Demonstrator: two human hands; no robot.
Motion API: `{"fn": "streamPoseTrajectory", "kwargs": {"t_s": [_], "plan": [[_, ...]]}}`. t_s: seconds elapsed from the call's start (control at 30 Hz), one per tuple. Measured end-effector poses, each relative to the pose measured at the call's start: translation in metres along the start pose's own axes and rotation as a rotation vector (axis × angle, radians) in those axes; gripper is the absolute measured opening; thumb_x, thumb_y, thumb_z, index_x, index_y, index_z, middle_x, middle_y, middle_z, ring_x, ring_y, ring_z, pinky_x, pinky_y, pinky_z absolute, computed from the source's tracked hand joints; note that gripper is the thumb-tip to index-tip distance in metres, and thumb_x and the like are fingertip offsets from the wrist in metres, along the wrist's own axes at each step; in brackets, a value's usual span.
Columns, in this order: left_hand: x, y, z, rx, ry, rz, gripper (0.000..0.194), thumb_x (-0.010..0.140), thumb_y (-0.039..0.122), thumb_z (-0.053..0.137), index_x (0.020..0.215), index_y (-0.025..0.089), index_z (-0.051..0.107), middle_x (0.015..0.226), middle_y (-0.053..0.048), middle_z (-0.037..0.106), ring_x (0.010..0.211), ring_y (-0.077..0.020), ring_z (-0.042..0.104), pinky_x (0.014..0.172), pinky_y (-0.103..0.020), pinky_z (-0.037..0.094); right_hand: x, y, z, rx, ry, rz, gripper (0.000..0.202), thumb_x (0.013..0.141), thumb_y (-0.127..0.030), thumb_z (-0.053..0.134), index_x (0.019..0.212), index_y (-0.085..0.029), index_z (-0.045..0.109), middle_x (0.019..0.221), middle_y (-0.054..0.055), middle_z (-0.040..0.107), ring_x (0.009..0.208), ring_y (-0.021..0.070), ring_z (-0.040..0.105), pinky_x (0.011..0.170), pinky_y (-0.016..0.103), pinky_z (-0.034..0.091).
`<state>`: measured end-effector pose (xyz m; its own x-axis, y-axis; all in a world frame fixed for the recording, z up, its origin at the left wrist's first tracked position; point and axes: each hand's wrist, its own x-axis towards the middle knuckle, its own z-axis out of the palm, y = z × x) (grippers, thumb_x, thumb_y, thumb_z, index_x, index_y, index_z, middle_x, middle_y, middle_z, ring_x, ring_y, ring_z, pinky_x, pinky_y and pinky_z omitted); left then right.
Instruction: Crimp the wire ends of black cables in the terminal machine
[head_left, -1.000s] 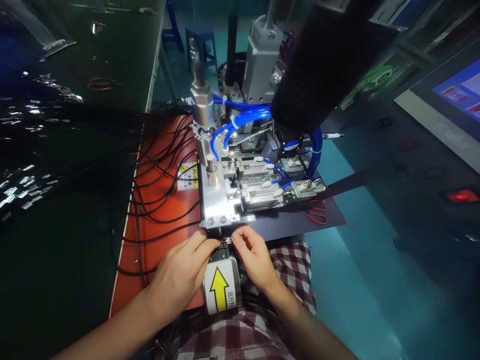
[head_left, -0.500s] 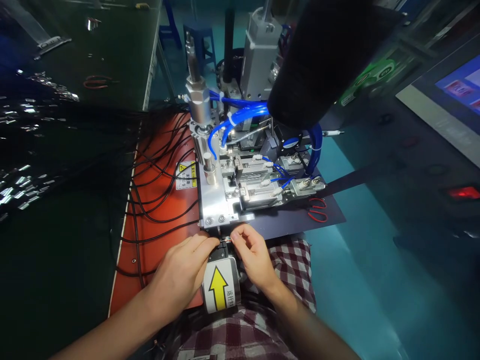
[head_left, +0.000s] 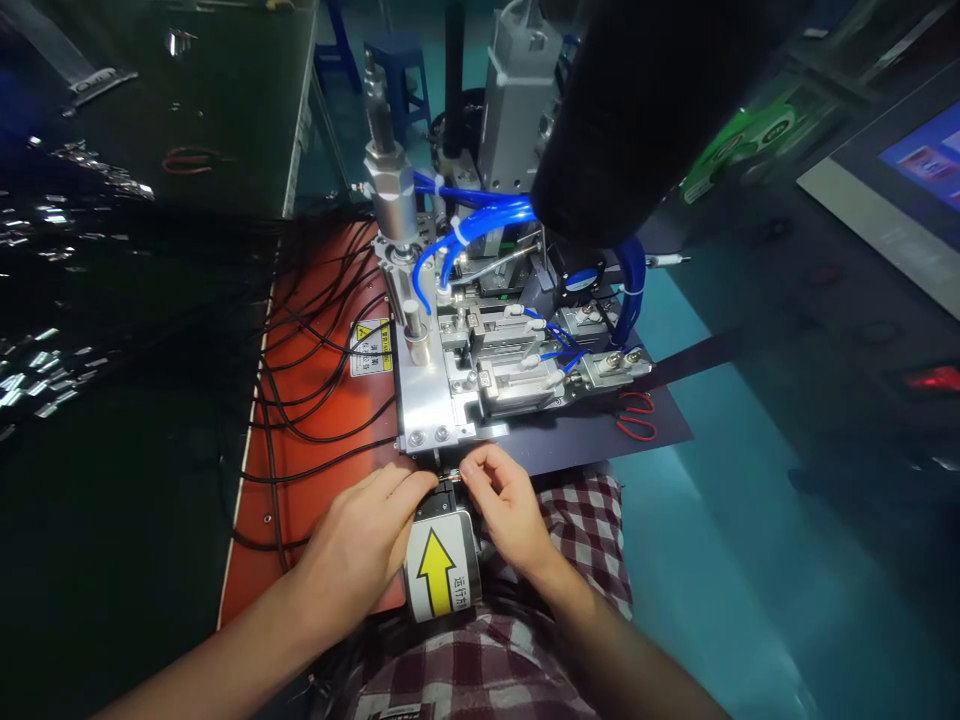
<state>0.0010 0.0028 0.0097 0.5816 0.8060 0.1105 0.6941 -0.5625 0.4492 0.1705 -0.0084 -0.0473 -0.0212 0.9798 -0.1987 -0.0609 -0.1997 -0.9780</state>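
My left hand (head_left: pixel 367 530) is closed in a pinch, thumb and forefinger together, at the front edge of the machine's metal plate (head_left: pixel 429 395). Facing it, my right hand (head_left: pixel 506 510) is pinched as well. Between the two sets of fingertips shows a small cable end (head_left: pixel 453 476) with thin, light and coloured strands; its exact shape is too small to make out. It lies over a black block (head_left: pixel 444 497) on the machine's feed track. Just below sits a white label with a yellow arrow (head_left: pixel 436 565).
Black cables (head_left: pixel 322 440) run across the orange-red board (head_left: pixel 337 400) on the left. Blue air hoses (head_left: pixel 495 215) and cylinders (head_left: pixel 517 345) fill the machine behind. Red-handled scissors (head_left: pixel 636 416) lie at right. Pliers (head_left: pixel 196 160) rest on the dark green table. A screen (head_left: pixel 922 165) stands far right.
Both hands keep their pinch at the same spot on the track. The view has shifted very slightly; otherwise little differs.
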Motion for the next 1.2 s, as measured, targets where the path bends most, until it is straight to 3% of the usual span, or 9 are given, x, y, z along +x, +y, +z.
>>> {"fn": "streamPoseTrajectory", "kwargs": {"t_s": [0.17,0.33,0.53,0.67,0.87,1.2], "plan": [[-0.003,0.007,-0.001,0.303,0.03,0.027,0.027,0.083,0.006,0.045,0.103,0.013,0.063,0.085,-0.01,0.058,0.076,-0.0256,0.052,0.059,-0.038,0.049,0.001,0.002,0.0,0.093,-0.034,0.062,0.021,0.087,-0.033,0.054,0.072,-0.018,0.051,0.057,-0.006,0.038,0.049,0.0087,0.033,0.046,0.022,0.026],[-0.004,0.01,-0.003,0.173,-0.074,-0.033,0.027,0.082,0.005,0.048,0.105,0.012,0.06,0.09,-0.009,0.058,0.08,-0.0231,0.053,0.065,-0.035,0.05,0.003,0.006,-0.003,0.106,-0.061,0.081,0.027,0.088,-0.039,0.051,0.073,-0.018,0.051,0.057,-0.006,0.04,0.048,0.009,0.035,0.047,0.023,0.028],[-0.005,0.01,-0.001,0.101,-0.108,-0.071,0.029,0.085,0.007,0.043,0.112,0.012,0.055,0.095,-0.01,0.056,0.084,-0.0229,0.053,0.069,-0.035,0.05,0.003,0.007,-0.005,0.125,-0.077,0.07,0.031,0.092,-0.042,0.044,0.076,-0.017,0.052,0.062,-0.003,0.045,0.05,0.0093,0.039,0.05,0.024,0.032],[-0.003,0.011,-0.003,0.043,-0.119,-0.137,0.026,0.085,0.005,0.039,0.104,0.014,0.055,0.095,-0.008,0.053,0.086,-0.021,0.053,0.071,-0.032,0.049,0.002,0.006,-0.006,0.103,-0.08,0.06,0.03,0.092,-0.041,0.044,0.076,-0.017,0.052,0.063,-0.003,0.045,0.051,0.0097,0.04,0.05,0.024,0.032],[-0.003,0.006,-0.008,0.098,-0.237,-0.189,0.035,0.082,0.0,0.033,0.104,0.018,0.053,0.092,-0.007,0.05,0.084,-0.0218,0.05,0.072,-0.035,0.046,0.001,0.003,-0.006,0.041,-0.069,0.066,0.028,0.091,-0.039,0.045,0.074,-0.018,0.051,0.06,-0.004,0.043,0.052,0.0107,0.039,0.05,0.024,0.032],[0.002,0.01,-0.011,0.185,-0.269,-0.15,0.034,0.077,-0.002,0.033,0.096,0.016,0.055,0.089,-0.008,0.052,0.085,-0.0229,0.047,0.075,-0.036,0.044,0.002,-0.001,-0.002,0.03,-0.05,0.086,0.023,0.086,-0.036,0.052,0.072,-0.018,0.049,0.06,-0.005,0.039,0.053,0.0105,0.034,0.048,0.024,0.028]]}}
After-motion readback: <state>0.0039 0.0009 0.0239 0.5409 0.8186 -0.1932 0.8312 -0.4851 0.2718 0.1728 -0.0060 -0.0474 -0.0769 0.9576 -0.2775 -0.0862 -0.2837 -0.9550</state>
